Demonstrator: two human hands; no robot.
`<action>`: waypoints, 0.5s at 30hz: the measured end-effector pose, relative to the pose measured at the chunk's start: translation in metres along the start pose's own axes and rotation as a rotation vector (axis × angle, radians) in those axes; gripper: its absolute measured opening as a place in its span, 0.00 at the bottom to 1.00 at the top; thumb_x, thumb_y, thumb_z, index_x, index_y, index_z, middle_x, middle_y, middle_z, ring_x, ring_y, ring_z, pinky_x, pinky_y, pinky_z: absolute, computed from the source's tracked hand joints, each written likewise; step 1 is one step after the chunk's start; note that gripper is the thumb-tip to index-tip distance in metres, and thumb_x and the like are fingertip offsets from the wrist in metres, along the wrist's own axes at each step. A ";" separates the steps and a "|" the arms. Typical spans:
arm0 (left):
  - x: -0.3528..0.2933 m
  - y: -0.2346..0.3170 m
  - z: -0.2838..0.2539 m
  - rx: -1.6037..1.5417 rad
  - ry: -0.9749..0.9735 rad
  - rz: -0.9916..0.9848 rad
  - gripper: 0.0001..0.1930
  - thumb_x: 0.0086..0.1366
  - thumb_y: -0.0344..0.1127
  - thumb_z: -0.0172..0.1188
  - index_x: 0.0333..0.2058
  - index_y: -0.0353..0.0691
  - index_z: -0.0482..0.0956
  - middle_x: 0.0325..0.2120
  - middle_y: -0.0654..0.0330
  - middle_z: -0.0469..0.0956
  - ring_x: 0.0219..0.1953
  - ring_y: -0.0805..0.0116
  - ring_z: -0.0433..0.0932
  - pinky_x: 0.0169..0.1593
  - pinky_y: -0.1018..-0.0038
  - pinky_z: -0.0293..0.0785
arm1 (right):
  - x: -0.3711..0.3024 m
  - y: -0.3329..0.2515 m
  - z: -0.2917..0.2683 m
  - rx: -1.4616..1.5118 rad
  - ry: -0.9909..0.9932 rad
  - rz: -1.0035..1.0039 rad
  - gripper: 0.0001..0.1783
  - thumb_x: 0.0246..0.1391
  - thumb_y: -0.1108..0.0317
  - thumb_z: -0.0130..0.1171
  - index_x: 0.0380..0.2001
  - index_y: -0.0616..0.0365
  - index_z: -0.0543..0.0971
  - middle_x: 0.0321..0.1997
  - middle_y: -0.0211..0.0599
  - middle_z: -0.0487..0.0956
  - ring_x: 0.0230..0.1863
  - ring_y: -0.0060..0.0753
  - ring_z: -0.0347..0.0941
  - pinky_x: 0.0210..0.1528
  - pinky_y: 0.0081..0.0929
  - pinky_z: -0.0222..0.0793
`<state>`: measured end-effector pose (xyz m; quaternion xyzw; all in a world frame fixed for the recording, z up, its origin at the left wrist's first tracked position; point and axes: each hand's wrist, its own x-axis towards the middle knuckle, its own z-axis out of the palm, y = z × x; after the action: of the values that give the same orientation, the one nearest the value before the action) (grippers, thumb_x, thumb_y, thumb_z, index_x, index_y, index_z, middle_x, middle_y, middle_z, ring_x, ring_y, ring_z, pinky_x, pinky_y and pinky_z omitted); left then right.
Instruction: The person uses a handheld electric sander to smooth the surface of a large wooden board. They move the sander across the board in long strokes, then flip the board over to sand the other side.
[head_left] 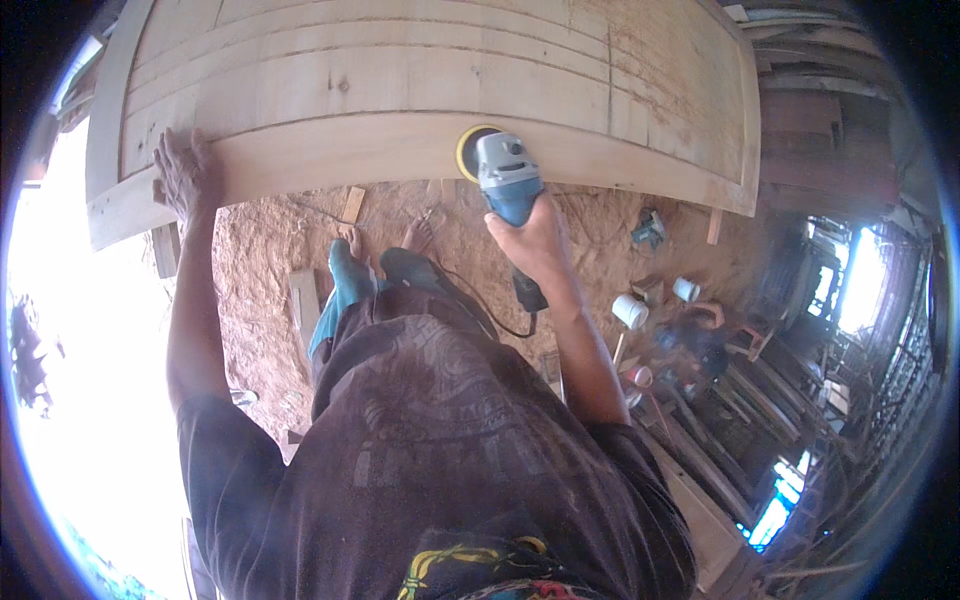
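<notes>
Sawdust floor [290,240], offcuts [352,203], white cups [630,311]

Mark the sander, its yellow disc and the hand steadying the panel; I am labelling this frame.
sander [505,175], head view, on its blue-grey body.
yellow disc [464,150], head view, on its rim.
left hand [185,170], head view, on its back.

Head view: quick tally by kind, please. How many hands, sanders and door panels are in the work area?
Hands: 2, left hand flat on the panel, right hand gripping the sander
Sanders: 1, blue sander
Door panels: 1, wooden door panel
Total: 4
</notes>
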<state>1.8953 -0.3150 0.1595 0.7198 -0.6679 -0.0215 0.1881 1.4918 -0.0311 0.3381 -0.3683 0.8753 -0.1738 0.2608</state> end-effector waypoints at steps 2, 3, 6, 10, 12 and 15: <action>0.000 0.003 0.000 0.010 -0.008 -0.006 0.39 0.75 0.65 0.42 0.73 0.43 0.58 0.74 0.54 0.59 0.78 0.53 0.52 0.74 0.44 0.43 | 0.007 0.021 -0.017 -0.044 0.019 0.039 0.35 0.46 0.57 0.73 0.53 0.68 0.75 0.48 0.62 0.83 0.51 0.63 0.81 0.54 0.51 0.76; 0.001 0.000 0.000 0.012 0.000 0.013 0.39 0.75 0.65 0.42 0.73 0.42 0.59 0.74 0.54 0.59 0.77 0.53 0.53 0.73 0.44 0.45 | 0.011 0.032 -0.025 -0.056 0.023 0.070 0.36 0.46 0.57 0.74 0.54 0.67 0.75 0.49 0.60 0.83 0.52 0.60 0.81 0.55 0.49 0.76; 0.002 -0.005 0.003 0.049 0.001 0.002 0.39 0.75 0.66 0.42 0.73 0.43 0.60 0.74 0.53 0.60 0.77 0.54 0.53 0.73 0.45 0.45 | 0.020 0.070 -0.050 -0.058 0.039 0.124 0.35 0.44 0.56 0.75 0.53 0.67 0.77 0.47 0.57 0.83 0.50 0.55 0.82 0.54 0.48 0.76; 0.003 -0.006 0.004 0.074 -0.005 -0.029 0.39 0.75 0.66 0.40 0.73 0.45 0.60 0.74 0.55 0.60 0.76 0.58 0.56 0.73 0.47 0.47 | 0.033 0.133 -0.075 -0.014 0.074 0.161 0.37 0.43 0.53 0.74 0.53 0.67 0.77 0.52 0.61 0.82 0.54 0.60 0.80 0.57 0.50 0.74; 0.007 -0.017 0.012 0.110 0.006 -0.005 0.39 0.75 0.66 0.40 0.73 0.45 0.60 0.73 0.55 0.61 0.75 0.58 0.57 0.73 0.48 0.48 | 0.039 0.155 -0.090 -0.015 0.081 0.185 0.37 0.43 0.53 0.74 0.52 0.67 0.77 0.53 0.60 0.81 0.54 0.59 0.80 0.57 0.50 0.74; 0.006 -0.004 0.001 0.088 -0.038 -0.028 0.39 0.75 0.66 0.40 0.73 0.45 0.60 0.74 0.56 0.60 0.76 0.58 0.55 0.73 0.47 0.50 | 0.049 0.193 -0.117 0.072 0.099 0.285 0.34 0.44 0.52 0.75 0.50 0.63 0.80 0.45 0.50 0.84 0.46 0.48 0.82 0.52 0.45 0.76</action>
<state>1.8998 -0.3211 0.1587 0.7360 -0.6616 -0.0083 0.1432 1.2874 0.0745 0.3201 -0.2218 0.9237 -0.1841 0.2523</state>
